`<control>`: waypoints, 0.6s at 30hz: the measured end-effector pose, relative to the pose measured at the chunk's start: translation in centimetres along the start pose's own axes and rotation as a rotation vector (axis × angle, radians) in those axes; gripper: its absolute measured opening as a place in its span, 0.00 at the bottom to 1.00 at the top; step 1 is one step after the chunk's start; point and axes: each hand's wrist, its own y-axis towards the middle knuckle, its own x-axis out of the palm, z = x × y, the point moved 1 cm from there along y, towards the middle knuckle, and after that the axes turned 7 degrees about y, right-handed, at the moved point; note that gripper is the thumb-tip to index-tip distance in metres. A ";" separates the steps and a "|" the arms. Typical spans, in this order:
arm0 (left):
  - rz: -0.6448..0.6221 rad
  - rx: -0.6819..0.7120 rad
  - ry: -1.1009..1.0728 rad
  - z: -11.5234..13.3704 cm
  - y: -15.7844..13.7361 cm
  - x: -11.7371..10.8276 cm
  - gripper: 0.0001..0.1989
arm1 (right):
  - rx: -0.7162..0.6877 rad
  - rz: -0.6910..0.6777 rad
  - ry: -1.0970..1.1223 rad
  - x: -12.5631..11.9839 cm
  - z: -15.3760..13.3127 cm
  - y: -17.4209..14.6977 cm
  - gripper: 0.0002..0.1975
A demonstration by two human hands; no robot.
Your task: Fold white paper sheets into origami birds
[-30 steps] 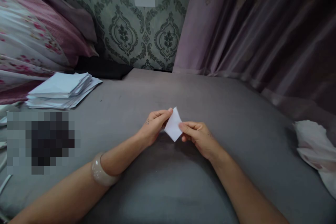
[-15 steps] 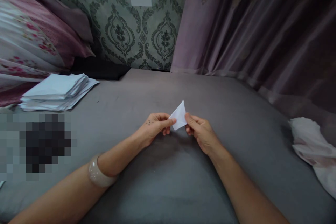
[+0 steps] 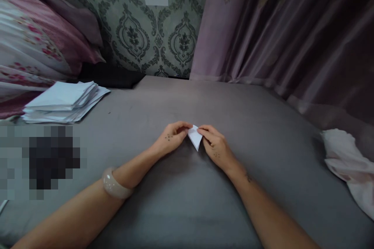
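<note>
A small folded piece of white paper is held between my two hands, above the grey sheet, with a narrow point facing down toward me. My left hand pinches its upper left edge, fingers curled over the top. At the upper right edge, my right hand grips it, with the back of the hand turned up. Both thumbs are mostly hidden. A pale bangle circles my left forearm.
On the left lies a stack of white paper, with a black folded cloth behind it. A crumpled white cloth rests at the right. Curtains hang along the right side, and a blurred patch covers the lower left.
The folded paper has turned so that its point, earlier facing up and away, now faces down toward me. My right hand has rolled over, showing its back.
</note>
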 end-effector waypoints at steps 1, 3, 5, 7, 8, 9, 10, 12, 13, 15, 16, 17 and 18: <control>-0.019 0.021 0.056 -0.3 0.1 0.0 0.14 | 0.006 -0.026 -0.028 0.0 0.1 -0.1 0.19; -0.061 0.063 0.104 -0.9 0.3 0.0 0.15 | 0.029 -0.094 -0.089 -0.1 0.1 -0.2 0.20; -0.060 0.108 0.167 -1.4 0.3 -0.1 0.15 | 0.056 -0.169 -0.169 -0.1 0.0 -0.3 0.21; -0.007 0.160 0.327 -1.5 0.3 -0.4 0.17 | 0.087 -0.208 -0.236 -0.2 -0.1 -0.4 0.22; 0.028 0.184 0.425 -1.4 0.2 -0.6 0.18 | 0.104 -0.207 -0.249 -0.2 -0.2 -0.4 0.22; 0.054 0.202 0.513 -1.2 0.2 -0.7 0.20 | 0.122 -0.198 -0.246 -0.2 -0.2 -0.4 0.23; 0.068 0.215 0.576 -1.0 0.1 -0.8 0.20 | 0.137 -0.185 -0.233 -0.3 -0.2 -0.4 0.24; 0.047 0.231 0.621 -0.3 -0.1 -0.9 0.20 | 0.154 -0.169 -0.204 -0.3 -0.2 -0.3 0.25; 0.024 0.239 0.633 -0.1 -0.2 -0.9 0.19 | 0.159 -0.167 -0.197 -0.3 -0.1 -0.2 0.25; -0.006 0.264 0.684 0.4 -0.4 -0.7 0.17 | 0.160 -0.173 -0.196 -0.3 -0.1 -0.1 0.23; -0.012 0.280 0.720 0.5 -0.5 -0.6 0.16 | 0.158 -0.178 -0.199 -0.3 -0.1 -0.1 0.22; -0.015 0.294 0.758 0.6 -0.5 -0.5 0.16 | 0.158 -0.182 -0.203 -0.4 -0.1 -0.1 0.21; -0.016 0.305 0.790 0.6 -0.6 -0.4 0.15 | 0.161 -0.182 -0.207 -0.4 -0.2 -0.1 0.20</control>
